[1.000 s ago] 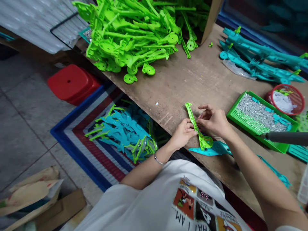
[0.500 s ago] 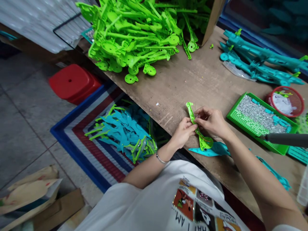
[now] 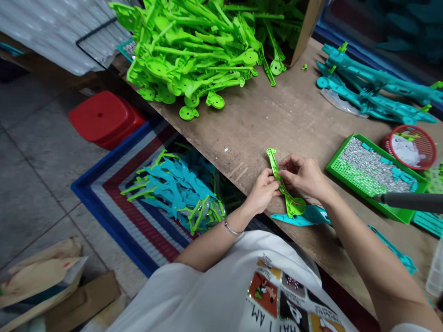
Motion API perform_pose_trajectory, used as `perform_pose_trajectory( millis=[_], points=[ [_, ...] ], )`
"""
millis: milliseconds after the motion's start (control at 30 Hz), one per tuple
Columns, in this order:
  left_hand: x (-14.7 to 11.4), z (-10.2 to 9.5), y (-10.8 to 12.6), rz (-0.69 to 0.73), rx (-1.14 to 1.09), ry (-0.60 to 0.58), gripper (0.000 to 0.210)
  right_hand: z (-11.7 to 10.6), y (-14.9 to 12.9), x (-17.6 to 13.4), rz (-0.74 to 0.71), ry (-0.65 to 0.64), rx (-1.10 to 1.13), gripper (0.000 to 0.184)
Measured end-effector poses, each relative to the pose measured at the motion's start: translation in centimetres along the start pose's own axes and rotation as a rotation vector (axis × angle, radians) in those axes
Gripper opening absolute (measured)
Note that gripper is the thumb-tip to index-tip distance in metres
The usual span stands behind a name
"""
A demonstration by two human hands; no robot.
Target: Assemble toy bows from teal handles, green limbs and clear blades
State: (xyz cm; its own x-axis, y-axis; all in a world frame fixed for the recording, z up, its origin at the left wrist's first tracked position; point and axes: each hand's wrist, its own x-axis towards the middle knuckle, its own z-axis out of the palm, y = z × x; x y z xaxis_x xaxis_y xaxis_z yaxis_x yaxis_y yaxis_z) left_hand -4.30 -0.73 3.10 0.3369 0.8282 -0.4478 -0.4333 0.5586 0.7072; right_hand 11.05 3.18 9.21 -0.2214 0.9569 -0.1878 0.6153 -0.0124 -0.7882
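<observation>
A long light-green plastic part (image 3: 293, 206) with a rounded wide end is held near the table's front edge. My left hand (image 3: 262, 191) is closed around its middle from the left. From the right, my right hand (image 3: 302, 174) pinches with thumb and fingers close against the same part; what lies between its fingertips is too small to make out. A thin reddish wire or string runs along the wide end. Under that end lies a turquoise plastic piece (image 3: 316, 216), partly hidden by my right forearm.
A big heap of green plastic parts (image 3: 194, 50) covers the table's far left. On the right are a green tray (image 3: 367, 191) of small metal pieces, a red basket (image 3: 432, 150), a dark tool (image 3: 411, 201) and turquoise parts (image 3: 380, 87). Below stands a striped crate (image 3: 114, 184).
Both hands stay nearly in place on the green part. The part has shifted very slightly to the left, and the fingers have moved only a little.
</observation>
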Motion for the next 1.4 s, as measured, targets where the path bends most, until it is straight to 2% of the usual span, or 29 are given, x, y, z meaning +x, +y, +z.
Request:
perform_pose_trajectory(
  millis=[133, 367, 567, 733, 933, 1100, 1233, 1400],
  points=[
    [-0.1, -0.1, 0.0, 0.003, -0.015, -0.024, 0.039, -0.2, 0.0, 0.1, -0.009, -0.026, 0.008, 0.013],
    [-0.1, -0.1, 0.0, -0.009, -0.023, -0.037, 0.040, -1.0, -0.1, 1.0, -0.039, -0.041, 0.063, 0.020],
    [-0.1, -0.2, -0.2, 0.005, -0.019, -0.036, 0.039, -0.2, -0.2, 1.9, -0.104, -0.113, 0.090, 0.017],
    [-0.1, -0.3, -0.5, 0.022, -0.013, -0.034, 0.039, 0.5, 0.0, 2.4, -0.168, -0.094, -0.001, 0.015],
    [-0.3, -0.2, -0.5, 0.028, -0.010, -0.054, 0.031, 0.5, 0.3, 2.4, -0.156, -0.074, -0.021, 0.013],
    [-0.2, 0.0, -0.6, 0.049, 0.003, -0.022, 0.031, 0.4, 0.1, 2.3, -0.166, -0.083, -0.022, 0.012],
    [0.1, 0.0, -0.8, 0.050, 0.029, 0.000, 0.029, 0.7, 0.1, 2.1, -0.162, -0.070, 0.003, 0.015],
    [0.1, 0.0, -0.8, 0.053, 0.048, 0.007, 0.029, 1.9, 1.3, 1.9, -0.093, 0.009, 0.128, 0.022]
  ],
)
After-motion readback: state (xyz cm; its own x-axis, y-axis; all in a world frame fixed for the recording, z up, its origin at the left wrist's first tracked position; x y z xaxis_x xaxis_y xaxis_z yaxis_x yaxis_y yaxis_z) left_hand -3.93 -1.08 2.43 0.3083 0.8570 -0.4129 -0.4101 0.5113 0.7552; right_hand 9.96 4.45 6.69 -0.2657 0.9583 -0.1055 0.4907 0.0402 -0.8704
